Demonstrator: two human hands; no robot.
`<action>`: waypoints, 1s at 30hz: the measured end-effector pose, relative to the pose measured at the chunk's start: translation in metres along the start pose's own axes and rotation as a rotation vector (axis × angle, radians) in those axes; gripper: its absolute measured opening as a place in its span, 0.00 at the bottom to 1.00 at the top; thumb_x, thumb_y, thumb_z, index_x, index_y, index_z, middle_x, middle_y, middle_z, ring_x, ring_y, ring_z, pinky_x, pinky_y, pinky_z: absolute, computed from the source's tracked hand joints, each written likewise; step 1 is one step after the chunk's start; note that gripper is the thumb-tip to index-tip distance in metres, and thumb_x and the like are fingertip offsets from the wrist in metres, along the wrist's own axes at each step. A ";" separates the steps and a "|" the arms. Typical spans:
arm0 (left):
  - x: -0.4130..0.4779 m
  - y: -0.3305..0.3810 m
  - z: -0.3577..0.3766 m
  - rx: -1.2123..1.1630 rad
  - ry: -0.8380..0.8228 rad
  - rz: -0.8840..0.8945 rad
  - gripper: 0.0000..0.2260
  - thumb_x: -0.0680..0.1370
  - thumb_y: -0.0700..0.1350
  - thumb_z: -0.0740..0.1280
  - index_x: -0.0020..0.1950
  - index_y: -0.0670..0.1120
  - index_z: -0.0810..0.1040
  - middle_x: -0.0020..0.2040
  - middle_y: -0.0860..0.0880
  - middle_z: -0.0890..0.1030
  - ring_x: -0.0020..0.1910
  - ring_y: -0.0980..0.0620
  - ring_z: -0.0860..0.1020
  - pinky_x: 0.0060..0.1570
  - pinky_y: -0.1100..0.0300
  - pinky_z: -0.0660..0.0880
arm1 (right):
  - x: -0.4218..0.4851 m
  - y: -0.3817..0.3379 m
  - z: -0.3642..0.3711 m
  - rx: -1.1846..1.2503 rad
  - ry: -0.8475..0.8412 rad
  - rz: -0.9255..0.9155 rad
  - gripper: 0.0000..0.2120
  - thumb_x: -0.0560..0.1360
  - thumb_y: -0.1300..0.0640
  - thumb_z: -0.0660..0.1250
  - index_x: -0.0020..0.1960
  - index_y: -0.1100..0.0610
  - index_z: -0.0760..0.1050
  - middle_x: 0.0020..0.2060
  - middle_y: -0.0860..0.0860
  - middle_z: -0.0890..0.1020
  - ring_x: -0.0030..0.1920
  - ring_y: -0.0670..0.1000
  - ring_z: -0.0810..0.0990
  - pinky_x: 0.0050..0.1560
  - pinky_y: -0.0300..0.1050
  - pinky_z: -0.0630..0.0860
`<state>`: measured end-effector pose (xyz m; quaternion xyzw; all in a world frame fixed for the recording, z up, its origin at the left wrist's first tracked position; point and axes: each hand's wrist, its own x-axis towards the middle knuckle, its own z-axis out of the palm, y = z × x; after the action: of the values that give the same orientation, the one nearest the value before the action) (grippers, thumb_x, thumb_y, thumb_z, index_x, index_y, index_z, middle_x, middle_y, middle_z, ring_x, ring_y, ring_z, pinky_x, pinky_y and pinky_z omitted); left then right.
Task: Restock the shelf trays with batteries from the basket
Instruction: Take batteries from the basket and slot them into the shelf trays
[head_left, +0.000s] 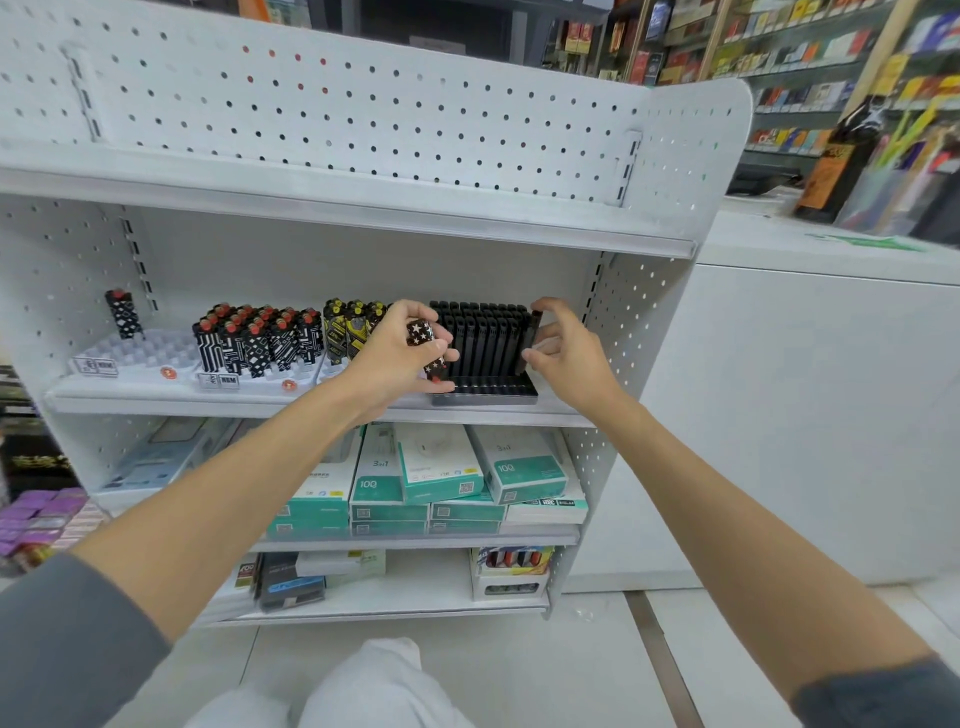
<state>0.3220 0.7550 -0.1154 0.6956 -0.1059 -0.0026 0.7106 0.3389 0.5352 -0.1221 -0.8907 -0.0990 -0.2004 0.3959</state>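
Head view, items listed left to right on the middle shelf (311, 402) of a white pegboard unit.

1. A white tray (156, 348) stood at the left end, with a single black-and-white patterned stick (120, 314) upright at its back corner.
2. A second white tray (306, 370), just beside the first, held a tight cluster of black-and-white sticks (260, 338) with red tops.
3. A few yellow-and-black sticks (349, 327) stood upright next to that cluster, partly hidden by the left hand.
4. The left hand (395, 353) was curled round star-patterned sticks (422, 333), held tilted in front of the shelf. One red end (441, 382) pointed down, just above the front edge of the black tray (488, 395).
5. The black tray sat at the right end of the shelf, filled with upright rows of plain black sticks (478, 332).
6. The right hand (569, 353) was partly closed, with fingertips and thumb pinching the end black stick (535, 325) at the tray's right side.
7. Teal-and-white boxes (441, 478) were stacked on the shelf below.
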 end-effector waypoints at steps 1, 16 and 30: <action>0.000 0.000 0.000 -0.002 -0.001 0.002 0.09 0.81 0.34 0.62 0.58 0.46 0.67 0.51 0.47 0.75 0.51 0.51 0.80 0.46 0.44 0.82 | 0.000 0.001 0.003 -0.003 0.007 -0.013 0.23 0.74 0.64 0.69 0.66 0.52 0.69 0.42 0.54 0.80 0.45 0.49 0.82 0.57 0.46 0.77; -0.002 -0.004 0.006 -0.018 0.081 -0.105 0.16 0.79 0.27 0.56 0.58 0.45 0.71 0.63 0.45 0.65 0.60 0.47 0.76 0.37 0.58 0.83 | 0.016 0.001 0.002 -0.122 0.026 -0.075 0.15 0.76 0.65 0.67 0.62 0.55 0.78 0.48 0.53 0.83 0.44 0.49 0.82 0.49 0.32 0.73; -0.017 0.010 -0.025 0.078 0.122 0.025 0.15 0.74 0.35 0.73 0.59 0.43 0.76 0.51 0.44 0.82 0.39 0.53 0.84 0.40 0.59 0.82 | 0.002 -0.056 0.001 -0.042 0.004 -0.195 0.17 0.75 0.66 0.63 0.61 0.55 0.79 0.43 0.47 0.82 0.43 0.47 0.80 0.49 0.38 0.77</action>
<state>0.3078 0.7822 -0.1085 0.7202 -0.0714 0.0529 0.6881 0.3224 0.5731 -0.0840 -0.8845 -0.1803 -0.2416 0.3561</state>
